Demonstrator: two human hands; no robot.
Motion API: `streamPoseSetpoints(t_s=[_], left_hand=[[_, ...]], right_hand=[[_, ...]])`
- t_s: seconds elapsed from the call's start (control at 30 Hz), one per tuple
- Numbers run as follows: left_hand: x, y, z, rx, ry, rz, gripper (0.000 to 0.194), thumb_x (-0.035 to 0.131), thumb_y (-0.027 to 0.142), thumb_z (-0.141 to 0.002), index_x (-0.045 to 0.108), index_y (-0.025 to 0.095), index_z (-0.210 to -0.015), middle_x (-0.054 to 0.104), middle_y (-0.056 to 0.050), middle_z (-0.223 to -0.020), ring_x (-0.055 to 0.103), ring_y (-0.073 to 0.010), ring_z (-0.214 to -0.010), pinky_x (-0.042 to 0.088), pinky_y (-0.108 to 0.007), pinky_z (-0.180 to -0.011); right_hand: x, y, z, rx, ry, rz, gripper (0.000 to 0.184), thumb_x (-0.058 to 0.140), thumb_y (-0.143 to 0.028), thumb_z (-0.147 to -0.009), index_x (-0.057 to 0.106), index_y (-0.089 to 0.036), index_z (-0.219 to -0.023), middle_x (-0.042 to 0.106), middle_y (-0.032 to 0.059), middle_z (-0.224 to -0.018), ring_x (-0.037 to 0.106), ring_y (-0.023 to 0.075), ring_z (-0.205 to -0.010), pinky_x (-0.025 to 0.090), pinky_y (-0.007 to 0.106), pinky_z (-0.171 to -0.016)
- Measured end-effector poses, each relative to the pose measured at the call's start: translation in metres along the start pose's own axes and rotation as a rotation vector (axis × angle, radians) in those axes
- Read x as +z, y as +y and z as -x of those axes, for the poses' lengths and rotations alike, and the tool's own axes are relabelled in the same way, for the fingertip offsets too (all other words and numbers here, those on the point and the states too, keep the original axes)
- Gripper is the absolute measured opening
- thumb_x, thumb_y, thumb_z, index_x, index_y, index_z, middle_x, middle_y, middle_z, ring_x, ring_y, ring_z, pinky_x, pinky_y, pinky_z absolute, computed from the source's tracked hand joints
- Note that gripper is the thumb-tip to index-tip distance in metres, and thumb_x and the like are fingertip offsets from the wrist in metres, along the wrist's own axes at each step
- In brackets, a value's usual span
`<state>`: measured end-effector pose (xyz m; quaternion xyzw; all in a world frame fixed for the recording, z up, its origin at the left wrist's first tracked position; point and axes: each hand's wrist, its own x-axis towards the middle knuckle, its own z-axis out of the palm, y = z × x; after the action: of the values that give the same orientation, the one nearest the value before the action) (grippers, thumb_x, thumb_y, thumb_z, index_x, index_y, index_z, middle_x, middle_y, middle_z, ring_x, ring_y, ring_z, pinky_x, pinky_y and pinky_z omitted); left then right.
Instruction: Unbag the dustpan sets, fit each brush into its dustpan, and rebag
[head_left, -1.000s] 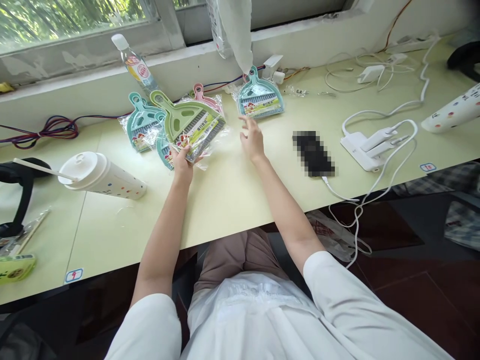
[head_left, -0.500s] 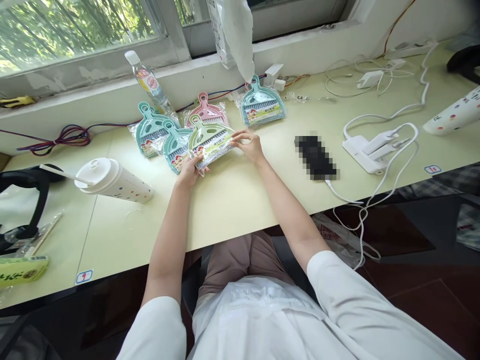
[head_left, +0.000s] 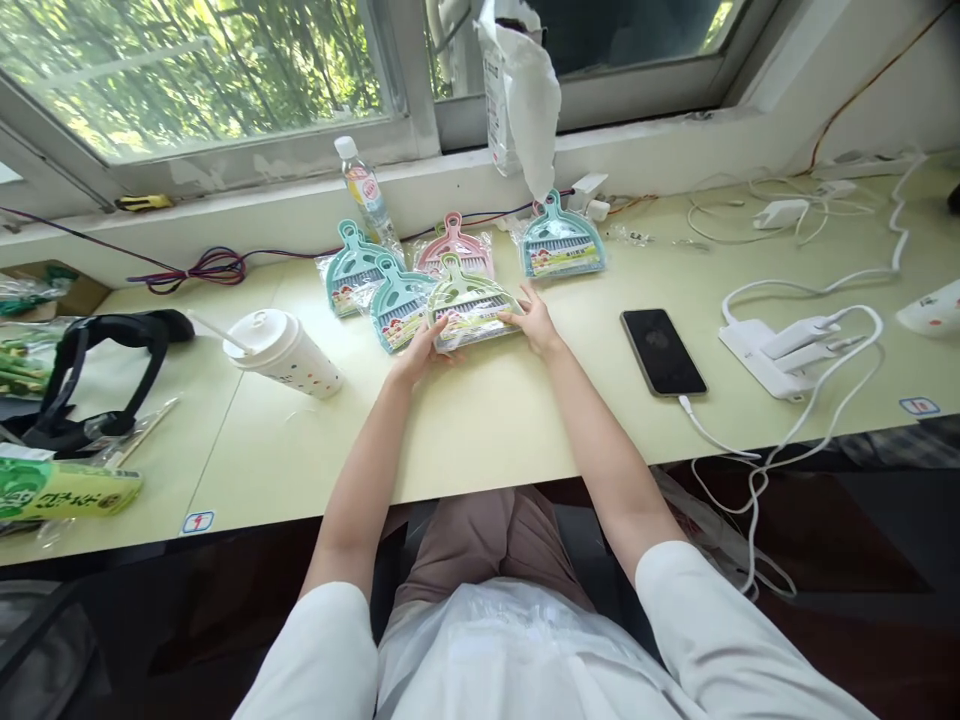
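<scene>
A green dustpan-and-brush set (head_left: 474, 305) in clear plastic wrap lies between my hands, its handle pointing toward the window. My left hand (head_left: 421, 350) grips its left edge with the thumb on top. On the right edge, my right hand (head_left: 535, 320) closes its fingers and thumb on the wrap. A teal dustpan set (head_left: 403, 305) sits just left of it, partly covered. Behind are another teal set (head_left: 351, 272) and a pink dustpan set (head_left: 454, 248). One more teal dustpan set (head_left: 561, 245) lies apart at the back right.
A lidded white cup (head_left: 281, 350) with a straw stands left, near a black strapped headset (head_left: 105, 370). A plastic bottle (head_left: 369, 195) leans by the wall. To the right lie a phone (head_left: 664, 352) on a cable and a white power strip (head_left: 772, 360).
The view has swung left and up. The green set now lies straighter and lower, and my right hand has shifted from pinching its upper right corner to holding its right side.
</scene>
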<state>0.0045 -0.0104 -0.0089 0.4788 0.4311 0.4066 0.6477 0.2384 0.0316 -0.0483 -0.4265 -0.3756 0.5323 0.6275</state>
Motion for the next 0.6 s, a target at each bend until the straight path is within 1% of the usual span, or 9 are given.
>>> streamPoseSetpoints(t_s=[0.07, 0.13, 0.17, 0.23, 0.3, 0.33, 0.43, 0.53, 0.6], left_hand=[[0.003, 0.0, 0.003, 0.075, -0.015, -0.036, 0.083, 0.073, 0.054, -0.079, 0.041, 0.022, -0.15, 0.062, -0.019, -0.137, 0.074, -0.0285, -0.097, 0.061, -0.03, -0.058], [0.005, 0.0, 0.005, 0.187, -0.001, -0.131, 0.109, 0.083, 0.05, -0.07, 0.025, 0.031, -0.16, 0.044, -0.015, -0.157, 0.061, -0.0347, -0.129, 0.064, -0.04, -0.084], [0.006, 0.0, 0.006, 0.243, 0.0, -0.198, 0.122, 0.089, 0.046, -0.064, 0.017, 0.034, -0.162, 0.034, -0.013, -0.164, 0.049, -0.0364, -0.141, 0.059, -0.045, -0.098], [0.006, -0.002, 0.004, 0.341, -0.027, -0.329, 0.141, 0.094, 0.045, -0.056, 0.003, 0.036, -0.164, 0.016, -0.011, -0.17, 0.024, -0.0367, -0.156, 0.038, -0.052, -0.121], [0.006, -0.004, 0.001, 0.429, -0.073, -0.433, 0.147, 0.095, 0.05, -0.054, -0.004, 0.036, -0.164, 0.004, -0.009, -0.173, 0.004, -0.035, -0.16, 0.016, -0.053, -0.129], [0.006, -0.006, -0.001, 0.469, -0.084, -0.476, 0.149, 0.095, 0.053, -0.054, -0.005, 0.036, -0.163, 0.001, -0.009, -0.173, -0.002, -0.0348, -0.16, 0.008, -0.053, -0.129], [0.007, -0.01, -0.004, 0.57, -0.059, -0.584, 0.15, 0.096, 0.052, -0.051, -0.001, 0.034, -0.164, 0.002, -0.011, -0.172, -0.009, -0.0375, -0.159, 0.001, -0.055, -0.129], [0.008, -0.012, -0.002, 0.588, -0.091, -0.673, 0.142, 0.098, 0.046, -0.05, 0.015, 0.03, -0.164, 0.021, -0.016, -0.168, -0.002, -0.0438, -0.158, 0.002, -0.062, -0.127], [0.01, -0.014, -0.001, 0.566, -0.115, -0.715, 0.133, 0.099, 0.039, -0.047, 0.029, 0.029, -0.161, 0.036, -0.017, -0.159, 0.008, -0.046, -0.156, 0.008, -0.065, -0.126]], right_hand=[[-0.002, 0.002, -0.004, 0.01, -0.003, 0.026, 0.068, 0.091, -0.016, -0.046, 0.069, -0.016, -0.111, 0.073, 0.0091, -0.115, 0.064, 0.0261, -0.118, 0.052, 0.043, -0.106], [-0.003, 0.002, -0.005, -0.014, -0.002, 0.023, 0.062, 0.089, -0.018, -0.048, 0.071, -0.016, -0.108, 0.074, 0.0082, -0.116, 0.066, 0.0259, -0.114, 0.053, 0.044, -0.105], [-0.004, 0.002, -0.005, -0.03, 0.007, 0.026, 0.061, 0.088, -0.018, -0.049, 0.071, -0.017, -0.108, 0.074, 0.0076, -0.117, 0.066, 0.0257, -0.113, 0.054, 0.044, -0.104], [-0.005, 0.0, -0.004, -0.055, 0.038, 0.048, 0.063, 0.086, -0.018, -0.05, 0.071, -0.019, -0.111, 0.073, 0.0066, -0.12, 0.065, 0.0254, -0.115, 0.054, 0.042, -0.103], [-0.005, -0.002, -0.002, -0.063, 0.078, 0.073, 0.064, 0.085, -0.018, -0.051, 0.07, -0.02, -0.113, 0.072, 0.0057, -0.122, 0.064, 0.0248, -0.118, 0.054, 0.04, -0.103], [-0.006, -0.003, -0.002, -0.06, 0.095, 0.08, 0.063, 0.084, -0.017, -0.052, 0.07, -0.021, -0.113, 0.072, 0.0054, -0.123, 0.064, 0.0245, -0.118, 0.054, 0.039, -0.103], [-0.006, -0.006, 0.0, -0.043, 0.123, 0.07, 0.061, 0.081, -0.016, -0.053, 0.068, -0.02, -0.112, 0.071, 0.0055, -0.12, 0.064, 0.0242, -0.115, 0.054, 0.04, -0.103], [-0.008, -0.008, 0.0, -0.047, 0.128, 0.045, 0.059, 0.079, -0.014, -0.051, 0.065, -0.021, -0.109, 0.071, 0.0043, -0.112, 0.065, 0.0232, -0.11, 0.055, 0.04, -0.101], [-0.009, -0.01, 0.001, -0.048, 0.132, 0.041, 0.058, 0.078, -0.013, -0.051, 0.064, -0.022, -0.107, 0.07, 0.0028, -0.109, 0.065, 0.0222, -0.108, 0.055, 0.04, -0.1]])
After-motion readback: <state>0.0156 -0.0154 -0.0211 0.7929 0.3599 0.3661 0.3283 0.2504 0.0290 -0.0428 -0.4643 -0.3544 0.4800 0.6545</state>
